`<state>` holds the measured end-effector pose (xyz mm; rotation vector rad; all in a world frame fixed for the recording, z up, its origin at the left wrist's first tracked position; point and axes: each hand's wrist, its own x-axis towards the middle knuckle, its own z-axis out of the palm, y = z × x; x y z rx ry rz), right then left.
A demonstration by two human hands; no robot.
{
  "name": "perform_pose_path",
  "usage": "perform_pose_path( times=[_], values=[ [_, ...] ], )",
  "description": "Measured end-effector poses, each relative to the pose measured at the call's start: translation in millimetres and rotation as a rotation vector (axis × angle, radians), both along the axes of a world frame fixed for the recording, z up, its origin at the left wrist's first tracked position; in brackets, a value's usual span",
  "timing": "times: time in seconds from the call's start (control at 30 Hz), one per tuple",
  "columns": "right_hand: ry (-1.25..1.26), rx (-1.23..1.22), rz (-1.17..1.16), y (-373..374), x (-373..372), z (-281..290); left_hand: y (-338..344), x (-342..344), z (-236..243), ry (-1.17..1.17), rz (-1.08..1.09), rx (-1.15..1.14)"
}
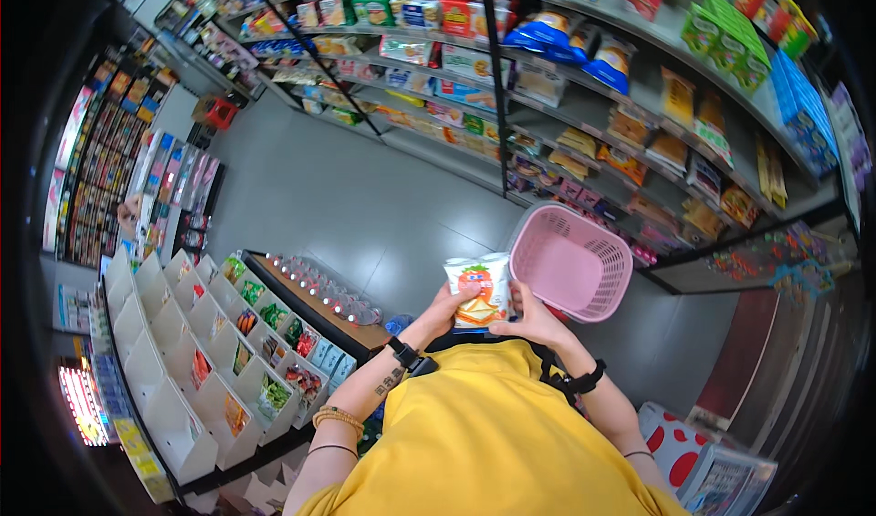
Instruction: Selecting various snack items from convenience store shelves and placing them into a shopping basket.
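A small white snack bag (484, 283) with an orange cartoon figure and a picture of bread on its front is held up before my waist. My left hand (442, 310) grips its left side, the thumb lying over the front. At the bag's right edge, my right hand (537, 321) closes on the lower corner; some of its fingers are hidden behind the packet. Just beyond and to the right of the bag is a pink plastic basket (568, 262) with slotted sides, and nothing shows inside it.
Shelves of packaged snacks (593, 105) run along the far and right sides. At the left stands a white tiered display rack (160, 352) with packets in some bins. Several clear bottles (324, 290) line a low ledge beside it. A red-spotted white bag (673, 443) sits at lower right.
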<state>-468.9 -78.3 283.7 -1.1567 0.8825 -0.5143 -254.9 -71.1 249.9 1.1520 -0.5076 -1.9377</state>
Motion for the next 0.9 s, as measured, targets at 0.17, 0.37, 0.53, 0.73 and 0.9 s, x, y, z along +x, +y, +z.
perform_pose_path(
  times=[0.17,0.37,0.53,0.73,0.9],
  values=[
    [0.026,-0.051,-0.072,3,0,-31,-6,-6,-2,0.049,-0.017,-0.010],
    [-0.004,0.080,-0.051,-3,7,-24,-9,-6,-15,0.108,0.001,-0.012],
    [-0.043,0.101,-0.101,-8,13,-18,-10,3,1,0.198,-0.017,0.006],
    [0.025,0.079,0.007,-25,20,-23,-15,21,-5,0.256,0.084,0.100],
    [-0.047,0.155,-0.017,-20,35,-32,-14,29,-19,0.103,0.178,0.156]
  ],
)
